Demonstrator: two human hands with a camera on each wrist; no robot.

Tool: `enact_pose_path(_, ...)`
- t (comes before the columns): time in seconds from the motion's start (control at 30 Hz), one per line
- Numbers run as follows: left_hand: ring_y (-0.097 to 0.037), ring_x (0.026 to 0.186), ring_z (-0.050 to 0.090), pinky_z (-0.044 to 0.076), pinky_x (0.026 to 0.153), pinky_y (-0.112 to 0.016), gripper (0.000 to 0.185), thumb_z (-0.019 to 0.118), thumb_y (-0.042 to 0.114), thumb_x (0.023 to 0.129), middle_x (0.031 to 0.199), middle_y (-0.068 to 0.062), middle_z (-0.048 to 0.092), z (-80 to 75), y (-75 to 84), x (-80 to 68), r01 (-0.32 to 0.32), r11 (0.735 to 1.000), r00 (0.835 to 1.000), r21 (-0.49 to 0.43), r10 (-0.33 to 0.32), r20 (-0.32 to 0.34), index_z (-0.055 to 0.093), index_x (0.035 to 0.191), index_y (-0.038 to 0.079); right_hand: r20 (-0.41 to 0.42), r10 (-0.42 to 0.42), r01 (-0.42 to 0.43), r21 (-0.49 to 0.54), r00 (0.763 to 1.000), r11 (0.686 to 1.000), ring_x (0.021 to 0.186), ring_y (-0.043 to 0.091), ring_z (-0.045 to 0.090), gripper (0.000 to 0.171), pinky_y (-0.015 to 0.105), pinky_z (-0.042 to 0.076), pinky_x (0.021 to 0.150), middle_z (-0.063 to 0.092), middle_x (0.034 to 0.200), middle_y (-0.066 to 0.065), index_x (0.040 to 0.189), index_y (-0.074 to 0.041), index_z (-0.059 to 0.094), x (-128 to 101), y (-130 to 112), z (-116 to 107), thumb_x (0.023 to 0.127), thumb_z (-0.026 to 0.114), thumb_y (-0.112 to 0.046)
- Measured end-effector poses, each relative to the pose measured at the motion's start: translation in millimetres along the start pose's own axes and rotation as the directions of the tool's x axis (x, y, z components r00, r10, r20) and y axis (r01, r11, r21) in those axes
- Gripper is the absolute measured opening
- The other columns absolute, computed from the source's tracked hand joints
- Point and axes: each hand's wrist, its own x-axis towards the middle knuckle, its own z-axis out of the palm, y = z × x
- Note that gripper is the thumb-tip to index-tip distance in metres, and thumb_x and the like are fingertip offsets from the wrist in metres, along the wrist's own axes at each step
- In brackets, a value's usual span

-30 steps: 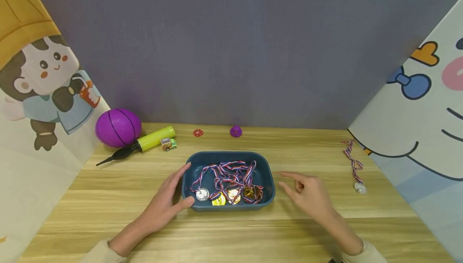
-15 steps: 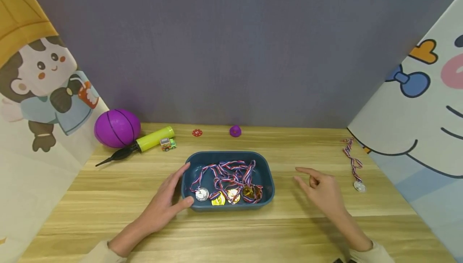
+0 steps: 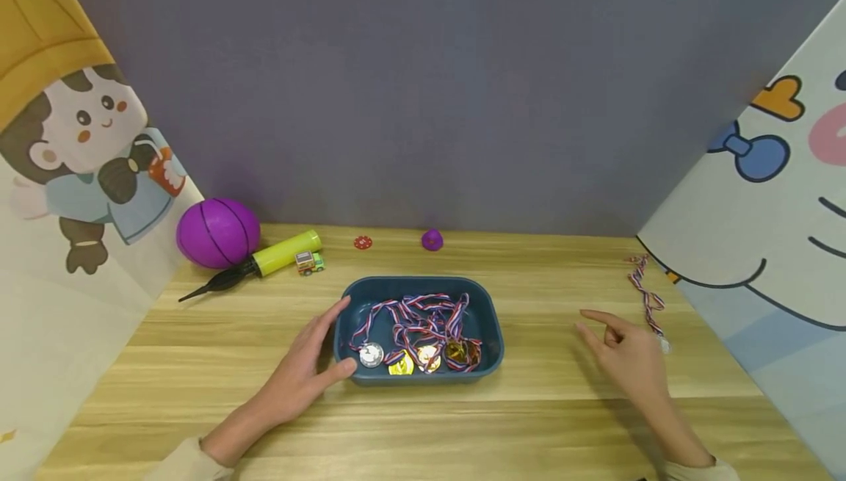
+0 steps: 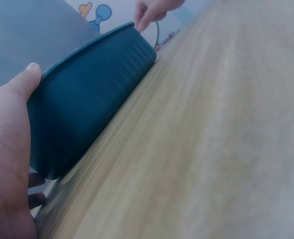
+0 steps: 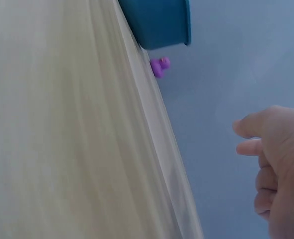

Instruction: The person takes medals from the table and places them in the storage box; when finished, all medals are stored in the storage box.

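A dark blue tray (image 3: 416, 281) sits mid-table with several medals (image 3: 423, 328) on striped ribbons heaped inside. My left hand (image 3: 316, 355) rests against the tray's left end, fingers straight along the wall and thumb at the front corner; the left wrist view shows the left hand (image 4: 7, 144) against the tray wall (image 4: 92, 99). My right hand (image 3: 623, 352) hovers over the table right of the tray, index finger out, holding nothing. Just beyond it lies a lone medal ribbon (image 3: 644, 291), its disc partly hidden by the hand. In the right wrist view the right hand (image 5: 281, 164) is in the air, far from the tray (image 5: 161, 20).
At the back left lie a purple ball (image 3: 217, 233), a yellow pump (image 3: 264, 264) and a small toy car (image 3: 308, 263). A red disc (image 3: 362, 242) and a purple toy (image 3: 432, 240) sit by the grey back wall. Cartoon panels close both sides.
My right hand has moved to the right, away from the tray and toward the lone medal. The left hand and the tray have stayed put.
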Motion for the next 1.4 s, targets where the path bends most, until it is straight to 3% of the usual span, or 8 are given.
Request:
enact_pose_path(0.4, -0.054, 0.153, 0.043, 0.033, 0.114, -0.087, 0.092, 0.079, 0.034, 0.102, 0.174, -0.020, 0.041, 0.6, -0.9, -0.5, 0.021, 1.000, 1.000, -0.010, -0.021, 0.010, 0.026, 0.178, 0.029, -0.051, 0.110, -0.113, -0.072, 0.993, 0.991, 0.047, -0.007, 0.020, 0.025, 0.022, 0.022, 0.041, 0.040, 0.053, -0.010, 0.108, 0.000, 0.086, -4, 39, -19, 0.085, 0.094, -0.007)
enact_pose_path(0.73, -0.053, 0.151, 0.045, 0.035, 0.114, -0.086, 0.092, 0.079, 0.032, 0.102, 0.172, -0.020, 0.044, 0.7, -0.9, -0.3, 0.023, 1.000, 1.000, -0.014, -0.023, 0.011, 0.027, 0.178, 0.029, -0.078, 0.267, -0.273, -0.081, 0.960, 0.959, 0.046, -0.004, 0.022, 0.027, 0.022, 0.021, 0.041, 0.038, 0.050, -0.008, 0.111, 0.002, 0.085, -10, 67, -37, 0.090, 0.093, -0.013)
enact_pose_path(1.17, -0.055, 0.153, 0.042, 0.033, 0.114, -0.087, 0.092, 0.078, 0.031, 0.102, 0.174, -0.021, 0.041, 0.4, 0.7, 0.2, 0.039, 0.999, 0.999, -0.019, -0.038, 0.014, 0.026, 0.178, 0.031, -0.009, 0.386, -0.384, -0.128, 0.922, 0.914, 0.043, 0.004, 0.030, 0.036, 0.026, 0.025, 0.038, 0.043, 0.048, -0.008, 0.119, 0.000, 0.083, -15, 81, -56, 0.096, 0.090, -0.026)
enact_pose_path(1.4, -0.054, 0.152, 0.043, 0.034, 0.114, -0.087, 0.091, 0.078, 0.029, 0.102, 0.173, -0.021, 0.042, 0.5, 0.8, 0.9, 0.042, 0.999, 0.999, -0.014, -0.042, 0.017, 0.026, 0.178, 0.031, 0.046, 0.439, -0.421, -0.207, 0.897, 0.883, 0.045, 0.010, 0.037, 0.046, 0.029, 0.030, 0.039, 0.053, 0.054, -0.002, 0.127, 0.003, 0.078, -17, 87, -61, 0.100, 0.085, -0.034)
